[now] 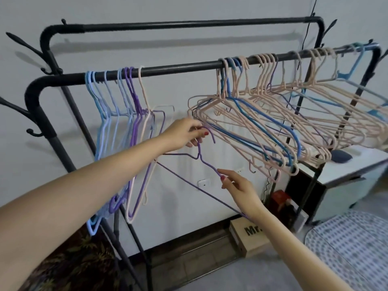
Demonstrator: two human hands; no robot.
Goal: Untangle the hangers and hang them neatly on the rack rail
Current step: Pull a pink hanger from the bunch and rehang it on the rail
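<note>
A black rack rail (pixel 178 67) runs across the view. At its left hang several blue, purple and pink hangers (pixel 126 114), straight down. To the right a tangled bunch of pink and blue hangers (pixel 273 122) hangs from the rail, splayed out sideways. A loose purple hanger (pixel 206 163) is off the rail, below the gap between the two groups. My left hand (pixel 186 132) pinches its neck just under the hook. My right hand (pixel 239 186) holds its sloping shoulder between fingertips, and the hanger's bottom wire passes behind that wrist.
A second black rail (pixel 189 24) stands behind and higher, with hook prongs at the rack's ends. A white cabinet (pixel 346 181) stands at right. On the floor lie a cardboard box (pixel 249 236), a red object and a patterned cushion (pixel 352 248).
</note>
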